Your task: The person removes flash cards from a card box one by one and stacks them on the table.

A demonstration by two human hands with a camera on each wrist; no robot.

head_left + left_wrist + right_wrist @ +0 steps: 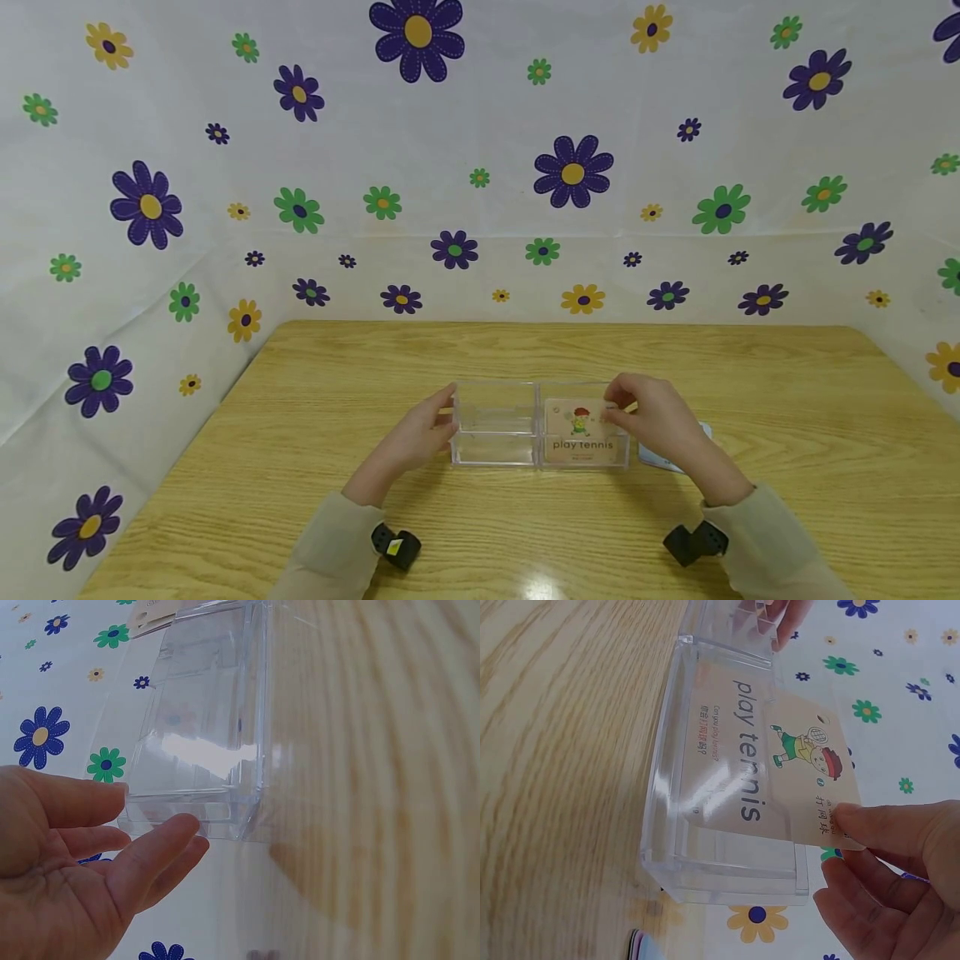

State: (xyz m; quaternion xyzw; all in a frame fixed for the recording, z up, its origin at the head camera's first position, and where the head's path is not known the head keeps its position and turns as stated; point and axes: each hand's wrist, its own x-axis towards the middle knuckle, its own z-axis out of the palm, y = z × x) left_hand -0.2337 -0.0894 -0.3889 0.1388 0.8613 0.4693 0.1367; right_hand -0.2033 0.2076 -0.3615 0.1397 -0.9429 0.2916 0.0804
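Note:
A clear plastic box [495, 450] with two side-by-side compartments stands on the table. In its right compartment is a beige "play tennis" card [772, 765] with a cartoon tennis player. My right hand [651, 410] pinches the card's upper right corner between thumb and fingers; in the right wrist view the card's lower part lies within the box walls. My left hand [420, 433] is at the box's left end, its fingers [161, 851] extended and fingertips right at the wall. The left compartment shows nothing inside.
Light blue cards [662, 454] lie on the wooden table [337, 367] right of the box, partly hidden under my right hand and forearm. A white cloth [480, 125] with printed flowers hangs behind the table and along its sides.

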